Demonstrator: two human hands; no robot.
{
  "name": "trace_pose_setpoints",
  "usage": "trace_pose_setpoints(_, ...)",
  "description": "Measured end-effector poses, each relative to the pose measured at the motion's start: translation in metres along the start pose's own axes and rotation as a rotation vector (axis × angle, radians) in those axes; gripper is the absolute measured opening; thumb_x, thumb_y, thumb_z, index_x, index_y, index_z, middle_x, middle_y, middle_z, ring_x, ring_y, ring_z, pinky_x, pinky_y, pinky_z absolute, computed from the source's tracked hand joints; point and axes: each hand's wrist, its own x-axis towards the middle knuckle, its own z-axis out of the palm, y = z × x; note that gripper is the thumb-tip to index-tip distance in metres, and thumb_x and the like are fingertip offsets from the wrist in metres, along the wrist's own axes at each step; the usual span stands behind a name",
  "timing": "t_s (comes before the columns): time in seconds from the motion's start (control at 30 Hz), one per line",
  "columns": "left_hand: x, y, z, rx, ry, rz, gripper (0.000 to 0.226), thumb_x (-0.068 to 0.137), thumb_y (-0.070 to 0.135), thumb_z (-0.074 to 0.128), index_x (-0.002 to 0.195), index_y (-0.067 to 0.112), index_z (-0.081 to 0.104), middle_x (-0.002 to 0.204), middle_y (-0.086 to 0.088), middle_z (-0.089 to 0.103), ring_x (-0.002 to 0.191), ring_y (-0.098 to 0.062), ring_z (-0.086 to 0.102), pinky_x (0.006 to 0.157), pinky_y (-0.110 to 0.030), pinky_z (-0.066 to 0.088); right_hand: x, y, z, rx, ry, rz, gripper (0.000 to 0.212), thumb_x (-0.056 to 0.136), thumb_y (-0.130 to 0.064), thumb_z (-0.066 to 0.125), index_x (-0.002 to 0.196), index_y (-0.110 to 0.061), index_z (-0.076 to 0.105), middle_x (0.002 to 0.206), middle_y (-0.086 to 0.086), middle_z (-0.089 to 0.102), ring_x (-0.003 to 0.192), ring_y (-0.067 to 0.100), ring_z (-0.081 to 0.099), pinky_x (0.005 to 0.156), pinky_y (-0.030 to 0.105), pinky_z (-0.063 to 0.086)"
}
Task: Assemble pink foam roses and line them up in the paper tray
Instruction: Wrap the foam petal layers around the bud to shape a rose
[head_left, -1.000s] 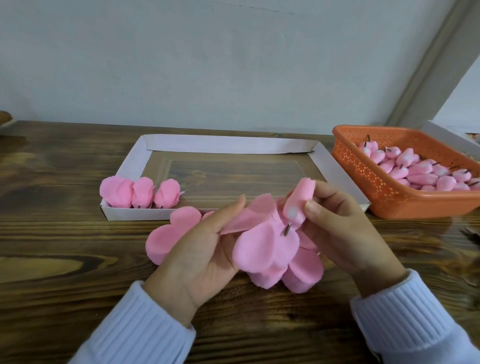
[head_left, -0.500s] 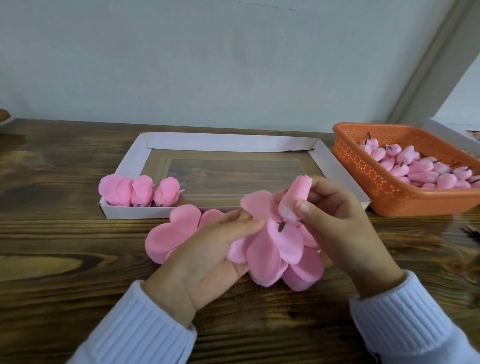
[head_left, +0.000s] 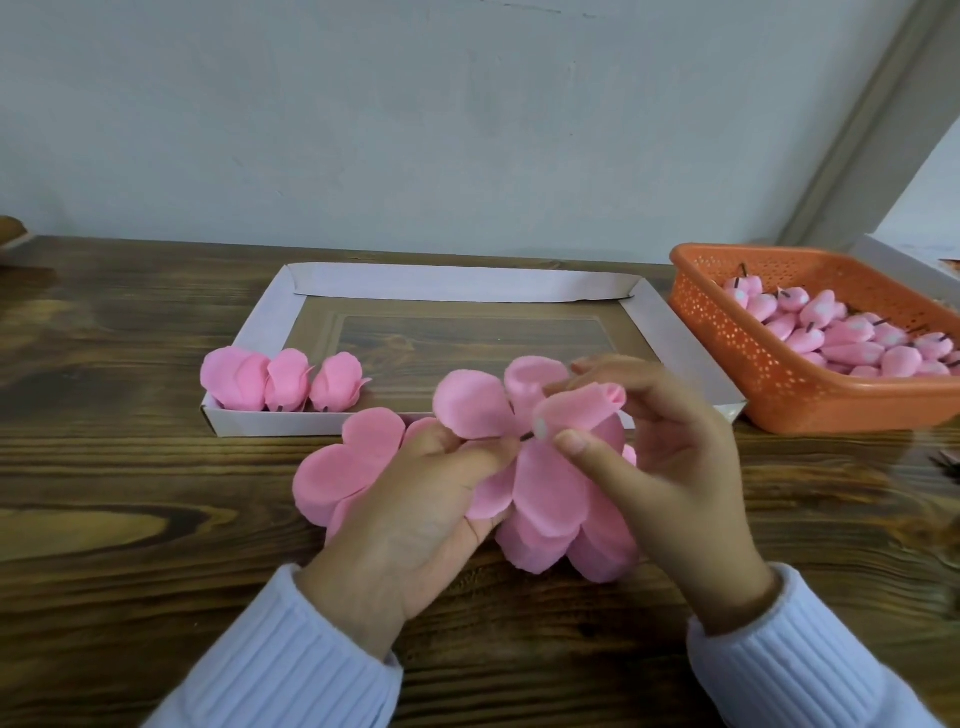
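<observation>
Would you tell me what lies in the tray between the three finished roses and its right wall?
Nothing: in the head view the tray floor is bare from the roses to that wall, though held petals hide its near edge.

You held a rolled pink bud (head_left: 582, 410) on its side over a flat pink petal sheet (head_left: 550, 493). Three finished roses (head_left: 285, 382) sat side by side in the white paper tray's (head_left: 457, 283) near left corner.
</observation>
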Motion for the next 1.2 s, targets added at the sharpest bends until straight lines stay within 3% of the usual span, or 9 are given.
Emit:
trace_pose_setpoints(0.13, -0.0016, 0.0012, 0.0008, 0.005, -0.056, -0.005, 0.027, 0.075, 0.003, 0.057, 0.09, 0.006, 0.079, 0.1, -0.015, 0.075, 0.091, -0.02, 0.073, 0.072, -0.027, 0.059, -0.0006, 0.0013, -0.0017, -0.133, -0.033, 0.023, 0.025, 0.078, -0.026, 0.073, 0.099, -0.015, 0.065, 0.103, 0.0, 0.069, 0.104, 0.016, 0.064, 0.089, 0.03, 0.049)
trace_pose_setpoints(0.27, -0.0023, 0.0008, 0.0009, -0.01, -0.055, -0.004, 0.028, 0.088, -0.007, 0.049, 0.102, -0.001, 0.072, 0.103, -0.016, 0.074, 0.093, -0.02, 0.072, 0.074, -0.028, 0.059, -0.0004, -0.0021, -0.001, -0.264, -0.049, -0.029, 0.023, 0.079, -0.031, 0.071, 0.1, -0.03, 0.062, 0.103, -0.009, 0.066, 0.106, 0.013, 0.061, 0.089, 0.023, 0.046)
trace_pose_setpoints(0.4, -0.0034, -0.0007, 0.0, 0.006, -0.055, 0.013, 0.028, 0.081, -0.01, 0.054, 0.107, -0.002, 0.064, 0.095, -0.013, 0.075, 0.089, -0.018, 0.072, 0.073, -0.026, 0.058, -0.0002, -0.0013, 0.0, -0.386, -0.029, -0.06, 0.024, 0.078, -0.032, 0.074, 0.097, -0.019, 0.068, 0.116, -0.002, 0.063, 0.114, 0.018, 0.056, 0.095, 0.029, 0.044)
trace_pose_setpoints(0.47, -0.0039, -0.0008, -0.0007, 0.021, -0.102, 0.012, 0.039, 0.077, -0.018, 0.054, 0.11, 0.0, 0.063, 0.095, -0.011, 0.075, 0.092, -0.017, 0.072, 0.075, -0.026, 0.057, -0.0004, -0.0005, 0.0004, -0.377, -0.021, -0.021, 0.025, 0.074, -0.027, 0.078, 0.095, -0.019, 0.068, 0.128, 0.004, 0.054, 0.122, 0.015, 0.052, 0.099, 0.024, 0.042)
trace_pose_setpoints(0.57, -0.0051, 0.0002, -0.0009, 0.061, -0.187, 0.021, 0.057, 0.067, -0.012, 0.048, 0.118, 0.007, 0.064, 0.109, -0.01, 0.073, 0.106, -0.017, 0.068, 0.084, -0.026, 0.056, -0.0007, -0.0004, 0.0001, -0.34, -0.035, 0.052, 0.026, 0.071, -0.022, 0.077, 0.094, -0.024, 0.066, 0.138, 0.005, 0.047, 0.127, -0.001, 0.044, 0.098, 0.012, 0.037)
trace_pose_setpoints(0.8, -0.0044, 0.0027, 0.0008, 0.111, -0.191, 0.056, 0.041, 0.087, 0.002, 0.052, 0.127, 0.004, 0.059, 0.119, -0.015, 0.068, 0.115, -0.022, 0.064, 0.097, -0.032, 0.051, -0.0011, -0.001, 0.0007, -0.332, -0.062, 0.048, 0.027, 0.073, -0.02, 0.078, 0.098, -0.024, 0.069, 0.122, -0.009, 0.057, 0.119, 0.002, 0.052, 0.092, 0.013, 0.041)
trace_pose_setpoints(0.9, -0.0027, 0.0007, 0.0002, 0.174, -0.136, 0.069, 0.042, 0.076, 0.013, 0.061, 0.117, 0.003, 0.064, 0.107, -0.015, 0.071, 0.105, -0.021, 0.067, 0.091, -0.033, 0.053, -0.0015, -0.0028, 0.0029, -0.332, -0.092, 0.04, 0.024, 0.076, -0.02, 0.076, 0.099, -0.021, 0.07, 0.111, -0.006, 0.062, 0.106, 0.001, 0.057, 0.086, 0.011, 0.042)
trace_pose_setpoints(1.0, -0.0032, -0.0021, -0.0017, 0.266, -0.128, 0.053, 0.045, 0.074, 0.013, 0.061, 0.118, 0.002, 0.063, 0.113, -0.022, 0.068, 0.112, -0.028, 0.065, 0.099, -0.042, 0.048, -0.0019, -0.005, 0.0059, -0.307, -0.111, 0.017, 0.02, 0.079, -0.021, 0.076, 0.099, -0.022, 0.07, 0.107, -0.006, 0.062, 0.1, 0.001, 0.058, 0.083, 0.012, 0.042)
trace_pose_setpoints(1.2, -0.0044, -0.0036, -0.004, 0.448, -0.143, 0.093, 0.039, 0.076, 0.007, 0.063, 0.115, 0.01, 0.066, 0.106, -0.01, 0.073, 0.11, -0.023, 0.066, 0.1, -0.042, 0.05, -0.0028, -0.007, 0.0068, -0.296, -0.165, 0.054, 0.018, 0.082, -0.03, 0.075, 0.099, -0.022, 0.073, 0.104, -0.007, 0.065, 0.097, 0.002, 0.06, 0.082, 0.011, 0.042)
